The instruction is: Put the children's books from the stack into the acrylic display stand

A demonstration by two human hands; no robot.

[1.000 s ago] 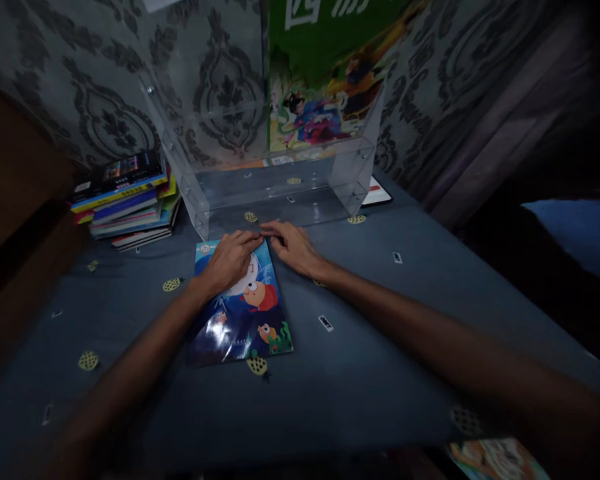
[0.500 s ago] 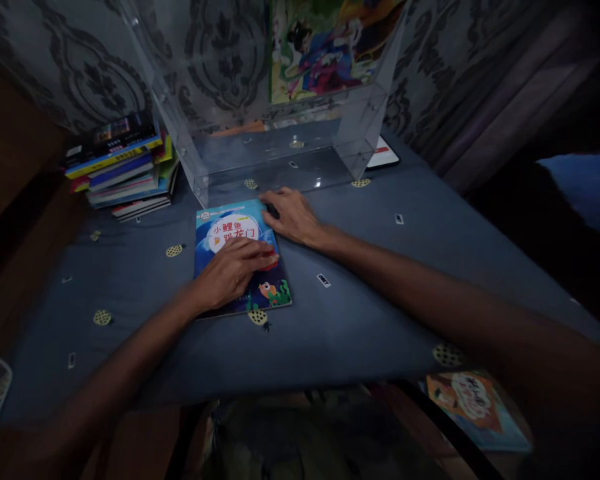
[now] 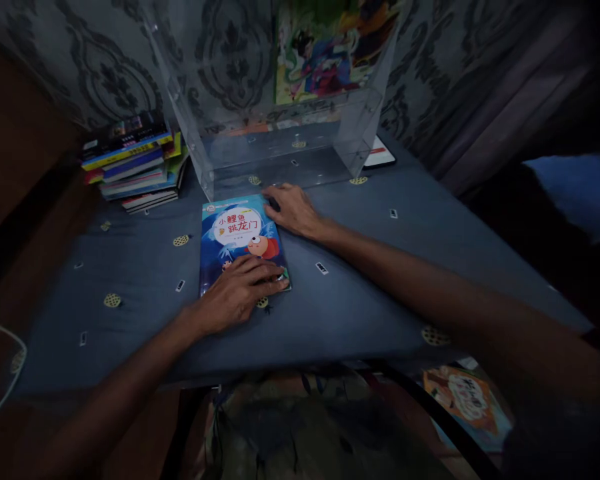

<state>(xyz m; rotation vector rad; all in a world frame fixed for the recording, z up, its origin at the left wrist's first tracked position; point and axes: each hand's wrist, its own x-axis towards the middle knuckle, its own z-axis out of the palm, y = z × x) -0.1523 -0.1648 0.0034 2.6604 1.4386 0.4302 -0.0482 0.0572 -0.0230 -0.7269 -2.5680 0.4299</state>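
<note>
Left hand (image 3: pixel 243 290) has slid down a picture book (image 3: pixel 213 253), baring its whole title (image 3: pixel 239 223), 小鲤鱼跳龙门
The book lies flat on a dark cloth (image 3: pixel 370 320) before a clear stand (image 3: pixel 356 143); left hand open, palm down across its bottom edge, gripping nothing; right hand (image 3: pixel 293 210) loosely bent at the top right corner, any pinch unclear; small cloth labels (image 3: pixel 321 268) unreadable

A hand can slide over the cloth (image 3: pixel 150 257) left of the blue book (image 3: pixel 237 230). A see-through stand (image 3: pixel 280 157) blocks the way behind it; a book pile (image 3: pixel 135 167) blocks back left.
</note>
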